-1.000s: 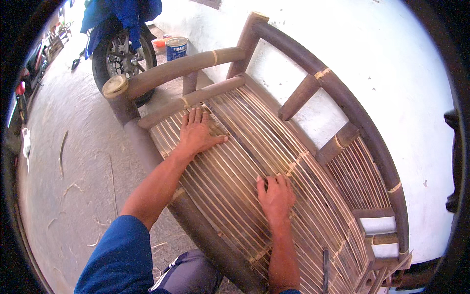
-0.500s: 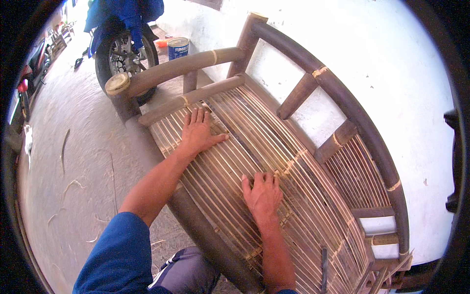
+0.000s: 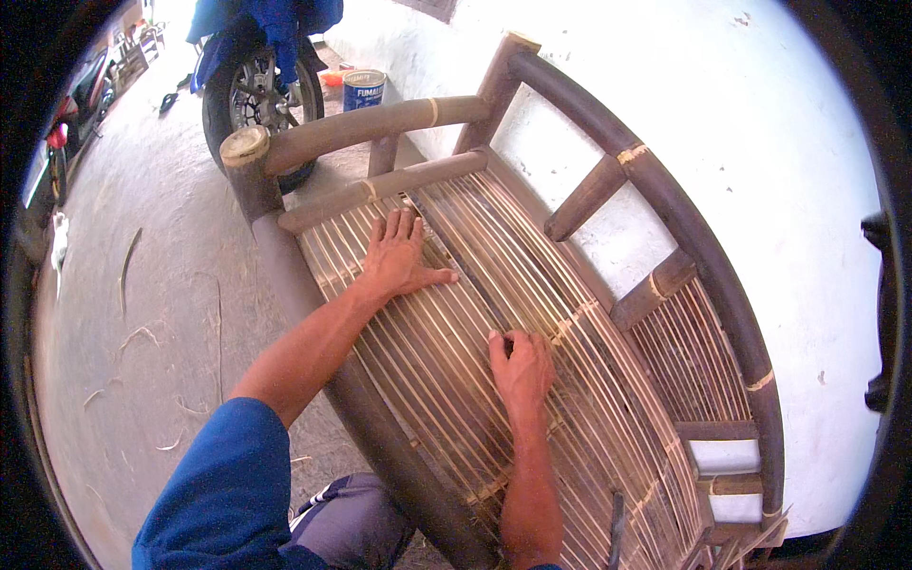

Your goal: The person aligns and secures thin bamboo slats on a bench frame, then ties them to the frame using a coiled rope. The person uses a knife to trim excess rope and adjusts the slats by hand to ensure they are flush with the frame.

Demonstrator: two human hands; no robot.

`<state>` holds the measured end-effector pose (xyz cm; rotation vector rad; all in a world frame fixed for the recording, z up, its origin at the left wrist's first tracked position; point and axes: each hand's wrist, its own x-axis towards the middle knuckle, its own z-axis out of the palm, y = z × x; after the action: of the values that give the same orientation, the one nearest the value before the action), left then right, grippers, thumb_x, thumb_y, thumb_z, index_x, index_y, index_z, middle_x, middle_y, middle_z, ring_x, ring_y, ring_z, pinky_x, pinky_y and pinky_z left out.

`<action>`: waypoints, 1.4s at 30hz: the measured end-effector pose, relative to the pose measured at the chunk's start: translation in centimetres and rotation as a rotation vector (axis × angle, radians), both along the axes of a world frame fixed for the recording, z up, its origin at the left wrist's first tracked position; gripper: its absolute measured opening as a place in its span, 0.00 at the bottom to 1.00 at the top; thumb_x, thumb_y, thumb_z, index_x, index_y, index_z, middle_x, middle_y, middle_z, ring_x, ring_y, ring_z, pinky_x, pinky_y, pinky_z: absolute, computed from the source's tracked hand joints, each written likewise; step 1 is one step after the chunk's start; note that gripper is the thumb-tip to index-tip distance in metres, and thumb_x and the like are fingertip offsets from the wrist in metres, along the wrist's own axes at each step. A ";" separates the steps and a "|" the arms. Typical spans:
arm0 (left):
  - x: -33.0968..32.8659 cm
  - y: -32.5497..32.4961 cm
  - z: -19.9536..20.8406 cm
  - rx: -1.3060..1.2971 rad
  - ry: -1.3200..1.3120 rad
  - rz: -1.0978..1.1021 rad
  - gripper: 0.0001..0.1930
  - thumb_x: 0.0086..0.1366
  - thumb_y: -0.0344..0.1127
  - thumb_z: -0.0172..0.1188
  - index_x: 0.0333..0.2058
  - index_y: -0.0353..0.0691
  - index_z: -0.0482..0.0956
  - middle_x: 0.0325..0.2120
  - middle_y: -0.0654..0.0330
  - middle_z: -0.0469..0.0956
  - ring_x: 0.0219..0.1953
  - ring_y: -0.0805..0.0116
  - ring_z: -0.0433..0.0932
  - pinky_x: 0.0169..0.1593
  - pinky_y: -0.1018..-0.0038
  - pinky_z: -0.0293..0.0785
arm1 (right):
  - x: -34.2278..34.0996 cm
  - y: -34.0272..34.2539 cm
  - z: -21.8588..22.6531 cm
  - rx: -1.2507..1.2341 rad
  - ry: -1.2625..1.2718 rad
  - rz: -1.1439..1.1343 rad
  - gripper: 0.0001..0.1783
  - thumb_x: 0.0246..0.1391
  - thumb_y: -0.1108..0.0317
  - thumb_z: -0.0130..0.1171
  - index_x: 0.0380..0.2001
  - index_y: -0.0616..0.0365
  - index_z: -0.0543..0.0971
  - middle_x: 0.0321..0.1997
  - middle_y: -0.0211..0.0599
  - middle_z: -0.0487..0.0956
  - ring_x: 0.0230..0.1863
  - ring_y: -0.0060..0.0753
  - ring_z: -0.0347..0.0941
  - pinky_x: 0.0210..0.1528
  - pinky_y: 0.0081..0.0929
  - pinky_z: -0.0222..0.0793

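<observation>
A bamboo bench (image 3: 380, 195) with dark pole rails and a seat of thin split-bamboo slats (image 3: 408, 351) spreads out in front of me. My left hand (image 3: 399, 255) lies on the far part of the seat, palm down, thumb stretched toward a dark lengthwise gap (image 3: 461, 256) between slats. Nearer to me, my right hand (image 3: 524, 370) rests by the near end of that gap. Its fingers are curled down toward the slats, the thumb beside them. Their tips are hidden, so what they grip cannot be made out.
A loose dark strip (image 3: 617, 527) lies on the near right of the seat. Beyond the bench stand a motorcycle wheel (image 3: 256, 104) and a blue can (image 3: 364, 90). Bamboo shavings (image 3: 141, 334) litter the floor at left, and a white wall (image 3: 712, 123) backs the bench.
My right hand's fingers have curled in more, near the same spot on the seat. The left hand stays flat on the slats. The whole view has shifted slightly.
</observation>
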<state>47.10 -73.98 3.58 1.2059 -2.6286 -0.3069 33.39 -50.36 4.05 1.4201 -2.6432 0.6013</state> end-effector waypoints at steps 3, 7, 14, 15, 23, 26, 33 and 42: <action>-0.1 0.2 0.2 0.013 -0.022 -0.007 0.67 0.50 0.84 0.57 0.70 0.26 0.57 0.73 0.37 0.51 0.77 0.43 0.44 0.77 0.49 0.37 | 0.2 -0.1 0.3 0.026 -0.010 -0.015 0.21 0.59 0.49 0.61 0.37 0.60 0.81 0.42 0.51 0.79 0.49 0.58 0.75 0.47 0.55 0.74; -0.2 0.3 0.1 0.006 -0.028 -0.015 0.68 0.48 0.85 0.56 0.71 0.28 0.56 0.73 0.34 0.49 0.77 0.39 0.43 0.77 0.46 0.34 | 1.0 -0.5 0.8 0.056 0.124 -0.027 0.23 0.61 0.49 0.59 0.37 0.62 0.82 0.43 0.52 0.79 0.49 0.58 0.76 0.47 0.54 0.76; -0.3 0.5 0.0 -0.010 -0.066 -0.027 0.66 0.49 0.85 0.55 0.72 0.32 0.57 0.73 0.31 0.47 0.77 0.37 0.42 0.76 0.43 0.34 | 1.7 -0.3 1.1 0.100 0.153 -0.049 0.24 0.63 0.49 0.56 0.35 0.62 0.84 0.44 0.53 0.81 0.47 0.59 0.78 0.45 0.55 0.77; -0.3 0.5 0.0 -0.010 -0.041 -0.029 0.65 0.49 0.84 0.56 0.71 0.34 0.58 0.73 0.32 0.48 0.77 0.37 0.42 0.76 0.43 0.34 | 1.6 -0.3 1.2 0.083 0.163 -0.053 0.24 0.63 0.49 0.56 0.34 0.62 0.84 0.43 0.52 0.81 0.47 0.60 0.78 0.45 0.55 0.77; -0.2 0.1 -0.1 -0.006 0.116 -0.100 0.52 0.51 0.77 0.63 0.64 0.40 0.73 0.72 0.43 0.57 0.75 0.40 0.51 0.74 0.37 0.38 | 0.8 0.4 1.7 0.087 0.079 -0.089 0.25 0.65 0.48 0.54 0.34 0.62 0.84 0.38 0.49 0.80 0.39 0.56 0.78 0.40 0.54 0.73; -0.4 0.1 0.2 -0.022 0.163 -0.240 0.45 0.52 0.71 0.68 0.57 0.38 0.79 0.67 0.43 0.63 0.72 0.44 0.56 0.73 0.35 0.41 | 0.4 0.4 1.5 0.096 0.128 -0.093 0.25 0.65 0.47 0.55 0.32 0.62 0.83 0.37 0.49 0.80 0.38 0.55 0.78 0.39 0.53 0.72; -0.7 0.5 0.2 -0.051 0.193 -0.377 0.46 0.49 0.70 0.71 0.52 0.31 0.80 0.58 0.44 0.68 0.66 0.43 0.62 0.71 0.42 0.53 | 0.2 0.2 0.6 -0.020 0.176 -0.114 0.23 0.63 0.48 0.58 0.27 0.59 0.82 0.31 0.45 0.80 0.32 0.53 0.79 0.36 0.51 0.71; -1.0 1.4 0.2 -0.024 0.242 -0.230 0.55 0.44 0.73 0.73 0.56 0.28 0.74 0.63 0.35 0.60 0.68 0.34 0.58 0.72 0.46 0.56 | 0.4 0.6 1.9 0.004 0.041 -0.126 0.27 0.61 0.43 0.61 0.31 0.60 0.83 0.31 0.46 0.84 0.31 0.51 0.80 0.36 0.49 0.72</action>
<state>46.10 -72.56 3.78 0.8020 -2.5490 -0.4307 33.80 -49.74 5.96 1.2412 -2.6779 0.5476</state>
